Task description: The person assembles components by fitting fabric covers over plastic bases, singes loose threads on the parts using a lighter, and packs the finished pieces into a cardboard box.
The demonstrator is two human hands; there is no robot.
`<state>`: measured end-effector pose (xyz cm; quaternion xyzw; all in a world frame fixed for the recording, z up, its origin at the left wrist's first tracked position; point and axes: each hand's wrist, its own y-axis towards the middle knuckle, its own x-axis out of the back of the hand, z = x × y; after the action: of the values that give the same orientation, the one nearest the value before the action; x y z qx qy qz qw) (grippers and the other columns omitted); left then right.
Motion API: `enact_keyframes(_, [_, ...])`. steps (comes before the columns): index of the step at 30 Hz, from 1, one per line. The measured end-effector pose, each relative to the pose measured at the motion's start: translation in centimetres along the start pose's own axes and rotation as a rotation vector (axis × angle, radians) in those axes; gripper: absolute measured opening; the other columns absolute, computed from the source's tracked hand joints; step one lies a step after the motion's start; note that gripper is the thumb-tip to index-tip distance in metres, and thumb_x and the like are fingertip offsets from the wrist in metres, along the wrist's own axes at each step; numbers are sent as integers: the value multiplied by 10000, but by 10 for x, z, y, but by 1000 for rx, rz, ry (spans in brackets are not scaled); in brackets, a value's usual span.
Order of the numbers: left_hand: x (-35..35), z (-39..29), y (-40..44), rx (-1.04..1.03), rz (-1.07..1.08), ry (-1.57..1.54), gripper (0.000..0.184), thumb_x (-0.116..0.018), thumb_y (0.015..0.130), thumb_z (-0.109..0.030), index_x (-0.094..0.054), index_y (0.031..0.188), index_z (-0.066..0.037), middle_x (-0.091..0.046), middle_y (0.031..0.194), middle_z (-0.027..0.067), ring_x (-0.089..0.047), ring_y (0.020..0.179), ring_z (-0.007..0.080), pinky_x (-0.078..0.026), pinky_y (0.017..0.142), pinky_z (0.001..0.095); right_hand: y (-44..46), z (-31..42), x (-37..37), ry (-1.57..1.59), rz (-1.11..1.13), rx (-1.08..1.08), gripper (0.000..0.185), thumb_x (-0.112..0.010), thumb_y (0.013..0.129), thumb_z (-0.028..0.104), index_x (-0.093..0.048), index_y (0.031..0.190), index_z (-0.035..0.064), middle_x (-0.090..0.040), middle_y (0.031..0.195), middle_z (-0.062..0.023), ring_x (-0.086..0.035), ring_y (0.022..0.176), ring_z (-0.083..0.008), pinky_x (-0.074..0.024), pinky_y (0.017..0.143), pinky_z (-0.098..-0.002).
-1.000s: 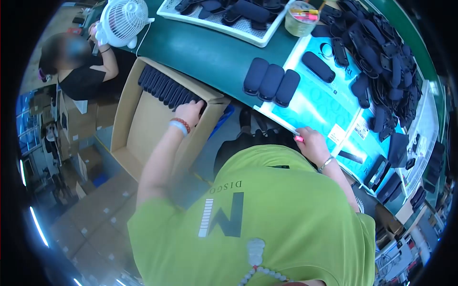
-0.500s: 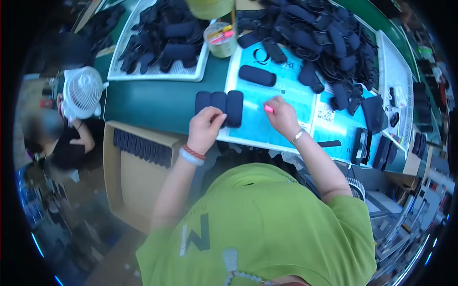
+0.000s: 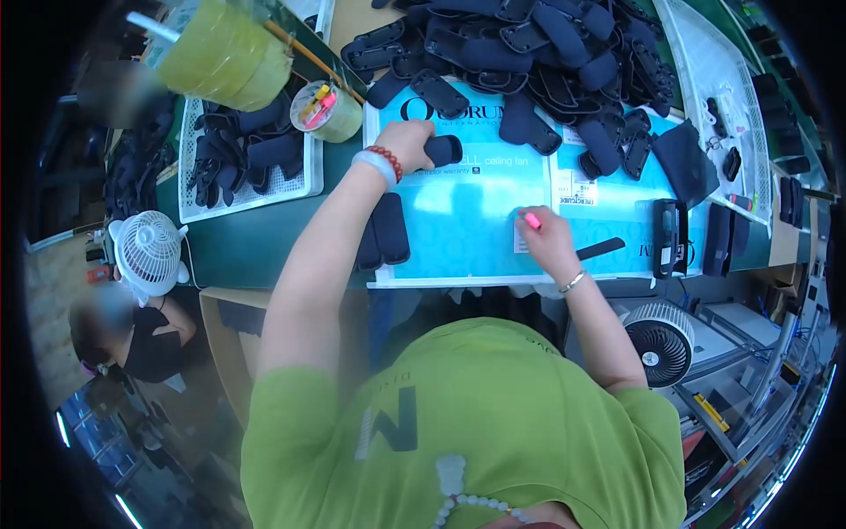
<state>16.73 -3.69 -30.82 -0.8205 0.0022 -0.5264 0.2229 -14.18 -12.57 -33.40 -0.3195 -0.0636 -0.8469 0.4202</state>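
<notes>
My left hand (image 3: pixel 407 145) reaches to the far part of the blue poster and closes over one end of a dark padded piece (image 3: pixel 445 150). Its fingertips are partly hidden behind the hand. My right hand (image 3: pixel 551 242) is over the middle of the poster (image 3: pixel 476 220), closed on a pink marker (image 3: pixel 531 220) whose tip end sticks out. Left of the poster, dark padded pieces (image 3: pixel 389 231) lie side by side near the table's front edge, partly covered by my left forearm.
A heap of dark padded pieces (image 3: pixel 529 44) fills the back. A white basket (image 3: pixel 256 207) holds more. A cup (image 3: pixel 335 119) with markers stands beside a yellow taped container (image 3: pixel 225 62). A cardboard box (image 3: pixel 233 353), white fan (image 3: pixel 150 251) and another person (image 3: pixel 150 339) are at left.
My left hand has moved from the row of padded pieces forward onto the lone one on the poster. My right hand keeps the pink marker. The camera view has shifted.
</notes>
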Motion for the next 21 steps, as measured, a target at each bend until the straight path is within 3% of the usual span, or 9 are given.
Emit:
enact_keyframes(3, [-6, -20, 6, -21, -88, 28, 478, -807, 724, -300, -648, 1056, 4, -668, 1081, 207, -648, 980, 369, -506, 869, 430, 1, -5, 20, 12, -30, -45, 192, -657, 874, 169, -697, 990, 22, -679, 930, -210, -665, 847, -379, -534, 746, -410])
enact_keyframes(5, [-2, -51, -14, 184, -228, -354, 481, -794, 745, -352, -643, 994, 31, -680, 1006, 217, -670, 914, 340, -514, 817, 394, 6, 0, 28, 138, 24, -109, 239, -669, 888, 184, -696, 1039, 0, -707, 916, -158, -675, 776, -254, -537, 704, -350])
enact_keyframes(6, [-9, -62, -29, 215, -252, -675, 468, -790, 780, -346, -635, 985, 44, -687, 926, 178, -671, 837, 258, -510, 764, 348, 9, 13, 37, 252, 98, -188, 258, -675, 891, 190, -694, 1057, -6, -711, 922, -139, -667, 761, -213, -536, 693, -333])
enact_keyframes(8, [-42, -86, -56, 253, -215, -1284, 399, -744, 865, -298, -642, 1045, 44, -681, 929, 78, -627, 827, 136, -507, 736, 284, 10, 23, 35, 550, 264, -322, 362, -703, 886, 209, -661, 1154, -31, -702, 971, -76, -620, 764, -102, -529, 671, -284])
enact_keyframes(9, [-56, -94, -67, 416, -119, -1449, 370, -702, 904, -293, -648, 1068, 35, -680, 934, 64, -631, 832, 118, -507, 733, 274, 8, 35, 32, 596, 329, -339, 374, -709, 881, 204, -652, 1162, -36, -699, 973, -78, -623, 769, -106, -529, 675, -280])
enact_keyframes(11, [-64, -118, -88, 517, -212, -1687, 348, -715, 893, -322, -661, 973, 13, -651, 809, 31, -566, 648, 89, -422, 559, 235, 7, 62, 26, 686, 453, -378, 400, -719, 870, 194, -635, 1178, -47, -693, 978, -82, -629, 781, -113, -528, 683, -272])
enact_keyframes(12, [-60, -129, -94, 562, -237, -1801, 323, -677, 925, -326, -666, 945, -4, -644, 784, 30, -562, 632, 88, -420, 561, 232, 8, 63, 17, 778, 465, -386, 396, -728, 862, 188, -635, 1163, -51, -688, 968, -77, -628, 777, -114, -522, 690, -259])
enact_keyframes(16, [-63, -99, -114, 470, -285, -1760, 300, -613, 970, -289, -678, 981, 4, -656, 789, 38, -603, 648, 106, -411, 564, 224, 21, 61, -1, 1035, 534, -475, 312, -745, 838, 142, -657, 1082, -32, -665, 900, -29, -595, 717, -98, -492, 676, -237])
enact_keyframes(21, [-79, -63, -170, 606, -763, -1449, 185, -598, 963, -136, -677, 1014, 23, -667, 840, 59, -637, 718, 112, -428, 611, 210, 16, 66, -19, 1059, 514, -581, 262, -745, 835, 133, -665, 1037, -15, -657, 855, -22, -572, 682, -93, -464, 627, -249])
